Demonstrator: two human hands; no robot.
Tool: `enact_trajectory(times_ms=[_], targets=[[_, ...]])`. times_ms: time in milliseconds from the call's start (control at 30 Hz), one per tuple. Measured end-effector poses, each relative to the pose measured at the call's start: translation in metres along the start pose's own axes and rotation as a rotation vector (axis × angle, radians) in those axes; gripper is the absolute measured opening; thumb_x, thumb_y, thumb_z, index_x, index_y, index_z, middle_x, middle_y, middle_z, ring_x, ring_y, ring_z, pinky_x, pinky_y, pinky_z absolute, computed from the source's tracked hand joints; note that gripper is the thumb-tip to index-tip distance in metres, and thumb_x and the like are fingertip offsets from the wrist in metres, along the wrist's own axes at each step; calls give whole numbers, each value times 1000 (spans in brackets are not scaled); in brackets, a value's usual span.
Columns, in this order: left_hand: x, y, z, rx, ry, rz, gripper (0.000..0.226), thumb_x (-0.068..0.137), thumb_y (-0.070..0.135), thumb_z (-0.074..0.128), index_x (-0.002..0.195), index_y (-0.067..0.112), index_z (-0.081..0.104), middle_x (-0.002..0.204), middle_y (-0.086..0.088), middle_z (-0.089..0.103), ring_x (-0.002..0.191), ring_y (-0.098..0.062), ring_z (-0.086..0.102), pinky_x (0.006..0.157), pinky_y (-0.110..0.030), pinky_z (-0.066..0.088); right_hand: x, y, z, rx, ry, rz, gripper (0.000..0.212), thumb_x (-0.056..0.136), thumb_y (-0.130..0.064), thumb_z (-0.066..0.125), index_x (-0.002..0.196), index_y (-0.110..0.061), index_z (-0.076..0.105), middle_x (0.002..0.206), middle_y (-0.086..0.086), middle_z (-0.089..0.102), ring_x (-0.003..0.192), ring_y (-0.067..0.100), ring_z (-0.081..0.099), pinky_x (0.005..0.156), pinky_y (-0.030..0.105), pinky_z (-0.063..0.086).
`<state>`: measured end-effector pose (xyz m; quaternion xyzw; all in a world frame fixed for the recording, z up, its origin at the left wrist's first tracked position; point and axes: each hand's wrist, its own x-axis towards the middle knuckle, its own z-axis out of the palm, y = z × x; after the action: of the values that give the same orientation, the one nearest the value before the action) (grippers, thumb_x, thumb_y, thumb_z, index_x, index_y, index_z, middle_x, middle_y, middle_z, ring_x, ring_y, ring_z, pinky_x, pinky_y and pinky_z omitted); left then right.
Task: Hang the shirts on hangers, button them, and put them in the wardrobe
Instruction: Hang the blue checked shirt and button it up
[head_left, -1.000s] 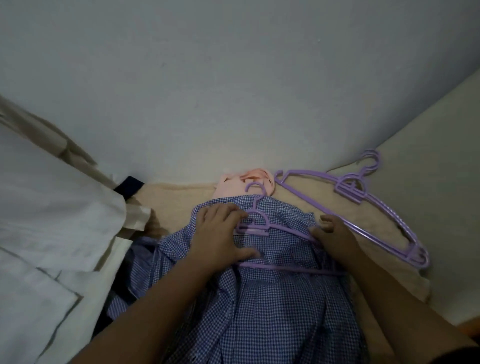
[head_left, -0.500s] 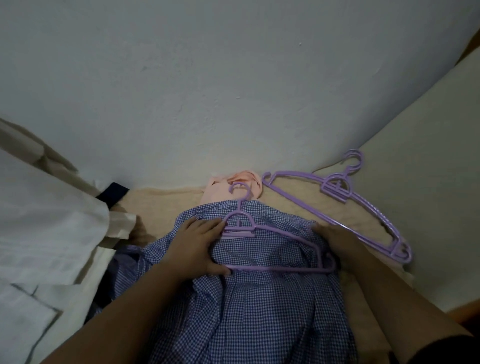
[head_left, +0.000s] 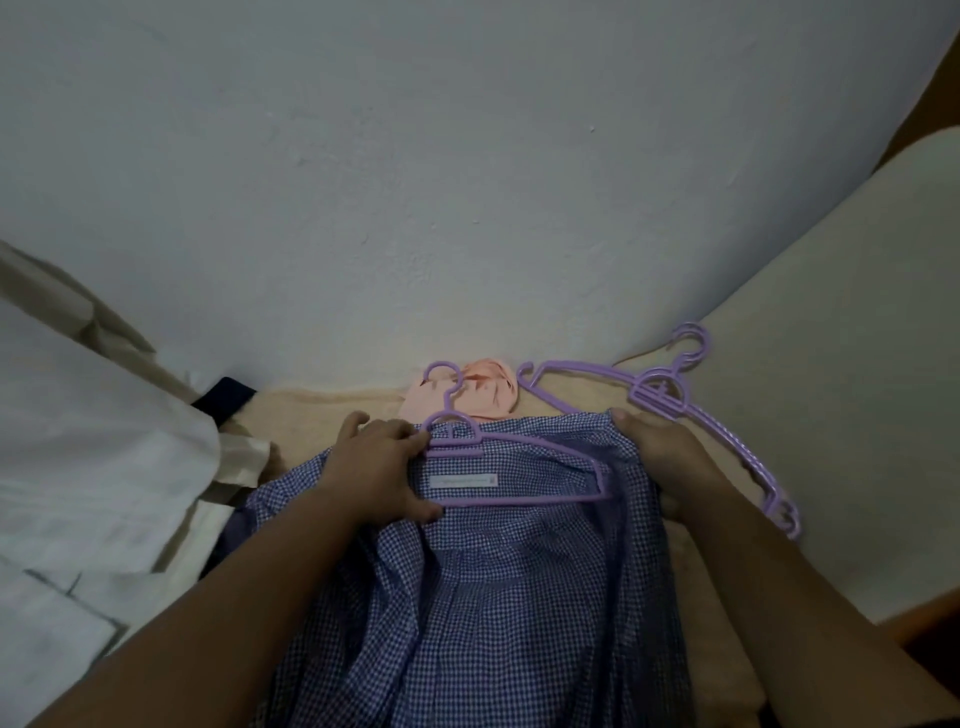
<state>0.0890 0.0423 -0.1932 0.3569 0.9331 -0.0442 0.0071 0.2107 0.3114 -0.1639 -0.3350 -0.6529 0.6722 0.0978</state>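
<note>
At the lower centre of the frame the checked shirt (head_left: 483, 597) is lying open; the left hand (head_left: 376, 467) is gripping the purple hanger (head_left: 519, 467) inside the collar, steadying it; the right hand (head_left: 662, 452) is grasping the shirt's shoulder, seemingly drawing it over the hanger's arm.

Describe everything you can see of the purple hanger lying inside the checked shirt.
The purple hanger looks like thin lilac plastic, with a round hook at the far end overlapping a peach cloth, a small arch with crossbars at the neck, sloping arms and a straight bottom bar. It lies flat on the opened blue checked shirt, near the white neck label. The left hand holds its left side; shirt fabric covers its right tip.
</note>
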Motion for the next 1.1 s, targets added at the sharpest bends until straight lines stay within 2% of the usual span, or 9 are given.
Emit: enact_trajectory(times_ms=[233, 367, 467, 567, 633, 700, 800, 933, 1100], targets=[[8, 16, -5, 29, 12, 33, 100, 67, 80, 57, 147, 25, 34, 145, 1, 39, 132, -20, 35, 110, -41, 10, -25, -9, 65, 288, -95, -53, 26, 98, -23, 49, 101, 0, 59, 87, 17, 66, 75, 30, 65, 66, 37, 54], [-7, 25, 17, -33, -7, -96, 108, 70, 73, 61, 154, 27, 9, 162, -3, 1, 148, -25, -3, 116, -45, -11, -32, 40, 98, 466, -144, 73, 41, 98, -38, 45, 126, -9, 53, 116, 18, 65, 95, 34, 67, 75, 46, 56], [-39, 42, 42, -309, 222, -253, 101, 70, 64, 70, 151, 37, 16, 160, -4, -14, 147, -27, -12, 116, -45, -7, -47, 80, 97, 544, -114, 266, 51, 98, -44, 39, 133, -8, 49, 125, 15, 59, 96, 29, 61, 70, 39, 52], [-74, 75, 59, -892, 537, -683, 84, 76, 39, 77, 147, 27, 34, 160, -7, 5, 144, -27, 13, 115, -44, 19, -65, 100, 92, 556, -116, 339, 50, 96, -47, 39, 127, -11, 55, 118, 10, 63, 99, 27, 59, 75, 40, 47], [-89, 100, 62, -1302, 519, -903, 72, 83, 26, 73, 144, 19, 37, 152, -9, 24, 130, -25, 37, 105, -38, 37, -77, 104, 92, 610, -155, 360, 51, 95, -51, 38, 130, -17, 53, 127, 7, 58, 112, 27, 55, 88, 46, 42], [-101, 120, 64, -1447, 353, -850, 64, 87, 20, 68, 142, 16, 36, 137, -7, 45, 114, -19, 50, 92, -32, 44, -87, 105, 93, 645, -201, 380, 52, 96, -53, 35, 135, -21, 49, 133, 1, 52, 125, 27, 47, 97, 49, 37], [-111, 134, 66, -1538, 234, -770, 64, 88, 16, 67, 143, 16, 34, 130, -1, 50, 111, -14, 51, 88, -27, 42, -102, 109, 95, 608, -231, 425, 54, 98, -51, 32, 139, -17, 44, 144, 6, 43, 135, 27, 37, 103, 47, 33], [-107, 120, 59, -1551, 352, -845, 64, 90, 11, 63, 145, 13, 31, 127, 2, 51, 101, -10, 55, 85, -26, 42, -100, 108, 93, 658, -196, 407, 51, 101, -39, 33, 143, -9, 36, 146, 12, 41, 134, 31, 38, 104, 47, 32], [-82, 99, 40, -1645, 504, -815, 61, 92, 5, 57, 145, 14, 28, 110, -2, 56, 77, -15, 54, 66, -27, 43, -89, 94, 99, 627, -178, 326, 46, 104, -24, 32, 149, -13, 26, 148, 12, 37, 135, 33, 36, 97, 41, 37]])
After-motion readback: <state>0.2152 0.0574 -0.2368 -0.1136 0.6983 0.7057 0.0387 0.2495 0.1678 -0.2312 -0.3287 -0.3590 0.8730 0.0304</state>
